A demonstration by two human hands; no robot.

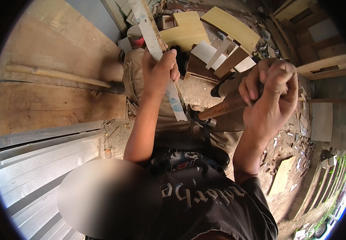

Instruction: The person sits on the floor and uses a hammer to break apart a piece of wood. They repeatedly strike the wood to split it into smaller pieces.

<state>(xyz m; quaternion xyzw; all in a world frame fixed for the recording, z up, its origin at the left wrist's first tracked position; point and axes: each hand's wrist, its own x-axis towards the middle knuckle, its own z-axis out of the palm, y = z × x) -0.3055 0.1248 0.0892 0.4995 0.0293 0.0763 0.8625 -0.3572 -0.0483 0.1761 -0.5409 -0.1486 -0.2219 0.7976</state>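
My left hand [159,72] is wrapped round a long, narrow wooden strip [149,34], worn white on its face with bluish patches and bare wood along one edge. The strip slants from the upper middle down to my lap. In my right hand [273,90], raised on the right, is the wooden handle of a claw hammer [225,107]. The hammer's dark metal head lies beside the strip's lower end, its claw at or very near the edge; whether they touch I cannot tell.
Boards and plywood pieces [185,30] lie heaped on the floor ahead, near a red-banded can [135,37]. Large wooden panels [57,104] and corrugated metal sheets [49,160] stand to my left. Wood scraps litter the dirt on the right, around a flat board [283,175].
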